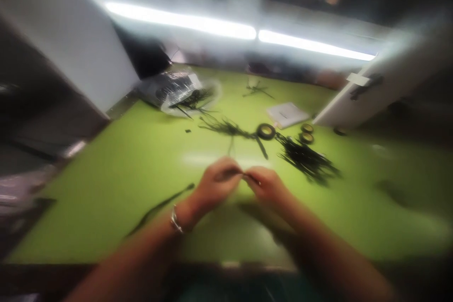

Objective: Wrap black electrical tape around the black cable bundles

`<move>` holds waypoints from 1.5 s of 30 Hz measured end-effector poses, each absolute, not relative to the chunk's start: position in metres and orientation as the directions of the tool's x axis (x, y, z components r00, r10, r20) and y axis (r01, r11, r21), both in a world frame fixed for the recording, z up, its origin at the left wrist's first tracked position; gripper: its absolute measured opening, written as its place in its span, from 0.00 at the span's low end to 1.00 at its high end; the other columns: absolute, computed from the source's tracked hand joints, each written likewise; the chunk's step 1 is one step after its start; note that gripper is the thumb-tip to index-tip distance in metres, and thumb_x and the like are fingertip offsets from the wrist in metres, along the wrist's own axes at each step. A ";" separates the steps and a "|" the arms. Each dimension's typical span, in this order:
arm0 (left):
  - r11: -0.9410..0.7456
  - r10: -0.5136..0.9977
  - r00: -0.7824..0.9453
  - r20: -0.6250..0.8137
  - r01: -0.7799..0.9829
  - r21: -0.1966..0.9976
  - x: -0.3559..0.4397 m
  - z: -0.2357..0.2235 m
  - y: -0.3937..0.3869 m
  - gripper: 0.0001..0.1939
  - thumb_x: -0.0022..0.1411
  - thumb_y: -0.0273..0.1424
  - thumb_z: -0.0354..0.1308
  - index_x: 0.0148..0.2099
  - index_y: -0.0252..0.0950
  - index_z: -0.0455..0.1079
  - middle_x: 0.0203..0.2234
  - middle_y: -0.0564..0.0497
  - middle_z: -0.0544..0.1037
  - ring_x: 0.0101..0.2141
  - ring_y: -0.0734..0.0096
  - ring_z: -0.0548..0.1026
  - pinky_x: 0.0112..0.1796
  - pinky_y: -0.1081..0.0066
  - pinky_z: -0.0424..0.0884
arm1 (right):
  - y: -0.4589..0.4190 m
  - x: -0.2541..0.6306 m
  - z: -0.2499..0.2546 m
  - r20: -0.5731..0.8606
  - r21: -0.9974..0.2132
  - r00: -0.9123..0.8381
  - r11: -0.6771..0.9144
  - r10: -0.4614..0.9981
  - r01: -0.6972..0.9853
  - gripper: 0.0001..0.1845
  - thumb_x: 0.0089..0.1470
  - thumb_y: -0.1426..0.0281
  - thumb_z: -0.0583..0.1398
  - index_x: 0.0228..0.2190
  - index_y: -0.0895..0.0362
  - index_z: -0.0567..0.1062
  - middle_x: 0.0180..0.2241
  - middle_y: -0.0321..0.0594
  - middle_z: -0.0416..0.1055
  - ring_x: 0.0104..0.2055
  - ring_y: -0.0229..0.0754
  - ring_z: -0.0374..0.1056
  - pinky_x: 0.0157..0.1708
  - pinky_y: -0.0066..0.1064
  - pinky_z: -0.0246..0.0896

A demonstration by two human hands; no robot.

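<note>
The picture is smeared by motion. My left hand [215, 184] and my right hand [267, 184] meet fingertip to fingertip just above the green table [116, 170], fingers pinched together on something small and dark that I cannot make out. A long black strip [161, 206] trails from under my left wrist towards the table's near left. A metal bracelet [175, 221] sits on my left wrist.
Beyond my hands lie a loose bundle of black wires [226, 128], a roll of black tape [265, 131], a heap of black pieces [307, 159], two small rolls [306, 133], a white pad [286, 114] and a clear plastic bag [173, 88]. White boards stand left and right.
</note>
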State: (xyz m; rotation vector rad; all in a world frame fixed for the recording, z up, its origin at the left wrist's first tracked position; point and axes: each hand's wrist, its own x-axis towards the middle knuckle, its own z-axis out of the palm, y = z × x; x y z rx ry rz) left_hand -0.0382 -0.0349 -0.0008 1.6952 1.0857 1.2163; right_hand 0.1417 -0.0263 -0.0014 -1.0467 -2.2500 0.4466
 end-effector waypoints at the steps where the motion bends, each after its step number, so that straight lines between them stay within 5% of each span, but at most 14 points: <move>1: -0.300 0.945 0.186 0.268 0.172 0.938 -0.038 0.000 -0.034 0.09 0.55 0.27 0.59 0.40 0.36 0.73 0.33 0.48 0.75 0.32 0.70 0.73 0.35 0.70 0.71 | -0.026 0.143 0.000 0.403 -0.545 -0.482 0.627 0.778 0.557 0.08 0.58 0.73 0.56 0.28 0.56 0.72 0.25 0.37 0.72 0.27 0.36 0.65 0.29 0.27 0.60; 4: -0.234 0.954 0.227 0.196 0.155 0.960 -0.038 0.001 -0.031 0.15 0.53 0.29 0.62 0.45 0.36 0.75 0.43 0.44 0.75 0.38 0.66 0.75 0.40 0.67 0.73 | -0.024 0.147 0.006 0.474 -0.512 -0.481 0.676 0.737 0.530 0.08 0.58 0.73 0.56 0.28 0.56 0.73 0.24 0.37 0.70 0.27 0.36 0.64 0.29 0.27 0.59; 7: -0.175 0.965 0.223 0.136 0.166 0.971 -0.037 -0.001 -0.031 0.10 0.53 0.33 0.63 0.38 0.35 0.78 0.46 0.41 0.76 0.43 0.60 0.75 0.47 0.63 0.71 | -0.025 0.148 0.010 0.520 -0.426 -0.521 0.734 0.677 0.529 0.07 0.58 0.73 0.56 0.32 0.56 0.75 0.24 0.36 0.70 0.27 0.37 0.63 0.29 0.28 0.58; 14: -0.024 0.993 0.119 0.009 0.122 0.992 -0.036 -0.007 -0.037 0.09 0.50 0.34 0.64 0.32 0.33 0.77 0.30 0.47 0.80 0.32 0.66 0.76 0.34 0.71 0.72 | -0.033 0.142 0.012 0.589 -0.153 -0.521 0.719 0.618 0.678 0.11 0.58 0.77 0.54 0.28 0.56 0.74 0.21 0.37 0.65 0.27 0.39 0.58 0.27 0.29 0.53; 21: 0.181 0.953 0.252 -0.170 -0.018 0.983 -0.041 0.003 -0.036 0.11 0.52 0.36 0.64 0.30 0.31 0.77 0.17 0.54 0.71 0.20 0.76 0.66 0.21 0.76 0.60 | -0.029 0.144 0.006 0.653 -0.001 -0.552 0.728 0.520 0.685 0.09 0.57 0.79 0.55 0.31 0.57 0.73 0.22 0.38 0.68 0.27 0.40 0.58 0.30 0.31 0.55; 27: 0.238 0.957 0.194 -0.214 -0.113 0.965 -0.039 0.001 -0.034 0.15 0.49 0.40 0.66 0.29 0.31 0.76 0.21 0.51 0.74 0.23 0.74 0.68 0.25 0.74 0.63 | -0.026 0.146 -0.003 0.654 -0.073 -0.517 0.726 0.552 0.684 0.09 0.57 0.78 0.55 0.35 0.56 0.74 0.24 0.39 0.70 0.29 0.41 0.62 0.31 0.31 0.58; 30: 0.055 0.990 0.130 -0.057 0.021 0.998 -0.038 -0.005 -0.033 0.11 0.52 0.36 0.64 0.29 0.32 0.76 0.25 0.49 0.77 0.29 0.69 0.72 0.31 0.72 0.67 | -0.028 0.144 0.001 0.555 -0.284 -0.458 0.676 0.695 0.680 0.06 0.57 0.74 0.57 0.30 0.55 0.74 0.24 0.38 0.71 0.29 0.40 0.64 0.31 0.30 0.59; 33: -0.179 0.979 0.133 0.156 0.186 0.966 -0.038 -0.012 -0.034 0.07 0.55 0.31 0.60 0.31 0.34 0.76 0.29 0.47 0.78 0.31 0.67 0.73 0.34 0.70 0.68 | -0.030 0.141 0.006 0.394 -0.439 -0.498 0.634 0.772 0.636 0.07 0.57 0.74 0.56 0.37 0.56 0.73 0.32 0.39 0.75 0.32 0.38 0.67 0.33 0.29 0.61; 36: -0.342 0.937 0.175 0.301 0.302 0.890 -0.037 -0.015 -0.036 0.06 0.57 0.28 0.57 0.33 0.35 0.77 0.30 0.46 0.77 0.31 0.68 0.73 0.33 0.70 0.69 | -0.032 0.141 0.008 0.316 -0.378 -0.542 0.627 0.779 0.681 0.09 0.59 0.75 0.53 0.31 0.56 0.73 0.27 0.37 0.73 0.28 0.37 0.65 0.28 0.28 0.57; 40: -0.399 0.917 0.187 0.354 0.351 0.847 -0.039 -0.010 -0.035 0.06 0.57 0.29 0.58 0.34 0.37 0.76 0.36 0.45 0.77 0.40 0.63 0.73 0.39 0.67 0.70 | -0.033 0.143 0.011 0.386 -0.298 -0.527 0.643 0.757 0.706 0.11 0.59 0.72 0.54 0.25 0.56 0.70 0.22 0.35 0.68 0.25 0.37 0.60 0.26 0.28 0.52; 45: -0.117 0.971 0.219 0.093 0.101 0.988 -0.038 0.000 -0.034 0.08 0.54 0.35 0.62 0.34 0.35 0.76 0.36 0.45 0.77 0.38 0.63 0.74 0.33 0.70 0.71 | -0.033 0.144 0.015 0.530 -0.275 -0.485 0.682 0.696 0.678 0.10 0.60 0.72 0.53 0.28 0.55 0.72 0.24 0.38 0.68 0.28 0.39 0.61 0.29 0.29 0.54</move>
